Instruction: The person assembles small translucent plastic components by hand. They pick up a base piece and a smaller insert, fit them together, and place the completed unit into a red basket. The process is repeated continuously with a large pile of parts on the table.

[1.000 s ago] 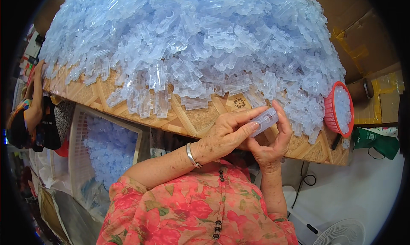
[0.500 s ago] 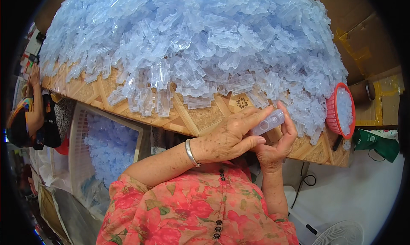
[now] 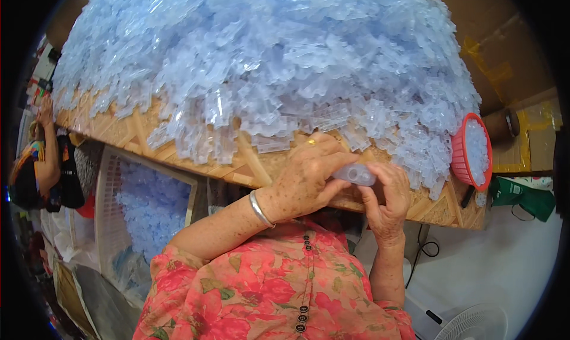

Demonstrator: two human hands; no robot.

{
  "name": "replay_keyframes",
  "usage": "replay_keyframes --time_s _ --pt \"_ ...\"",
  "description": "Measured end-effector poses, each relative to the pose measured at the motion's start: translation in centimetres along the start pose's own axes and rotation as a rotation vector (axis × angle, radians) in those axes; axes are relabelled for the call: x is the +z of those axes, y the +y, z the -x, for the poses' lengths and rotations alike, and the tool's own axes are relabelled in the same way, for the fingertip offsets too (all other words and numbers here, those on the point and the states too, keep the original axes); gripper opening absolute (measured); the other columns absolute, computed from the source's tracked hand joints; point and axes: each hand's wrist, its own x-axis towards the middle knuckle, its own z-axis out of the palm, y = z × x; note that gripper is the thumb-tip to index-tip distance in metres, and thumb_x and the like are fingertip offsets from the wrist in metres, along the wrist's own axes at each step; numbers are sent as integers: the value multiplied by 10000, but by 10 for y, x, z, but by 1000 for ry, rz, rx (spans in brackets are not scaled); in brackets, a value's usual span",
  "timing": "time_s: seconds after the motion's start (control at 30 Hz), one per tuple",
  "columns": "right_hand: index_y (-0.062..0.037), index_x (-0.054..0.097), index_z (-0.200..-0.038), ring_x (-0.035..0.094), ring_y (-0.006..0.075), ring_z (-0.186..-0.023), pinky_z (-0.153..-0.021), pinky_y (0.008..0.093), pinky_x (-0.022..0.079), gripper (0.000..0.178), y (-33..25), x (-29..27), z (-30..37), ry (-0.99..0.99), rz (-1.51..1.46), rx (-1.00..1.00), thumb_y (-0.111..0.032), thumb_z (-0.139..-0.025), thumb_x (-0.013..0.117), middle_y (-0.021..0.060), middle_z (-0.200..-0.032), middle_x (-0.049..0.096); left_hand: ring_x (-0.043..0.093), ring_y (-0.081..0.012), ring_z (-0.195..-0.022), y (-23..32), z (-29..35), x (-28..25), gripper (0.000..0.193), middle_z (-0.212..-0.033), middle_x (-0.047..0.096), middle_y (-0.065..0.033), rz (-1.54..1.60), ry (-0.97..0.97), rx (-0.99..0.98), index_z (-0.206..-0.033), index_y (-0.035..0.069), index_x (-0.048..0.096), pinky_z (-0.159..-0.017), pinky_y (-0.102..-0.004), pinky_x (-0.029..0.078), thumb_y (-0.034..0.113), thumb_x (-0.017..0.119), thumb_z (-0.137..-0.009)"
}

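Observation:
Between my two hands, just over the near edge of the table, is a small translucent plastic piece (image 3: 356,174) with round openings in it. My left hand (image 3: 310,174), with a silver bangle at the wrist and a ring, pinches its left end between thumb and fingers. At its right end, the thumb and fingers of my right hand (image 3: 387,199) grip it too. A broad heap of clear, bluish plastic pieces (image 3: 255,61) covers most of the table beyond my hands, and its loose front edge lies close to my fingers.
The wood-patterned tabletop (image 3: 252,156) shows along its near edge. A red basket (image 3: 457,156) of small pale parts stands at the right, near a green bag (image 3: 516,197). Lower left, a pale crate (image 3: 108,209) holds more bluish pieces. A person (image 3: 47,162) sits at far left; a fan (image 3: 478,325) is lower right.
Both hands have shifted a little left with the plastic piece, which has turned from slanting to nearly level. The right fingers now close on its right end.

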Motion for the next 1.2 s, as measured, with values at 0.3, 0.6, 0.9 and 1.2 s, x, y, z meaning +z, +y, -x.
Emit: replay_keyframes --time_s 0.3,0.6,0.9,1.2 --pt "-66 679 -1101 622 336 -969 -918 468 474 384 7 4 -4 -26 20 18 -149 -753 819 99 -1031 681 593 -362 -911 1 1 9 388 -934 635 -143 -120 15 -19 -1086 30 688 -798 -452 481 65 809 -719" --pt "-47 686 -1125 624 331 -1044 -932 443 474 330 45 -85 -29 311 441 116 -55 -807 772 133 -1110 694 594 -363 -951 2 5 8 419 -999 639 -145 -143 7 -33 -1130 30 666 -821 -440 476 58 803 -736" --pt "-87 739 -1125 609 348 -1131 -974 478 470 341 172 -186 -27 109 878 799 -332 -890 712 123 -1156 695 602 -377 -997 2 3 10 453 -1046 648 -158 -122 26 -35 -1157 23 653 -875 -454 480 54 802 -731" --pt "-32 720 -1058 672 238 -920 -862 376 518 249 136 -156 -32 468 417 509 -148 -846 777 102 -982 723 603 -375 -1028 -1 10 9 465 -1075 653 -156 -99 55 -52 -1149 21 656 -903 -459 486 39 815 -712"
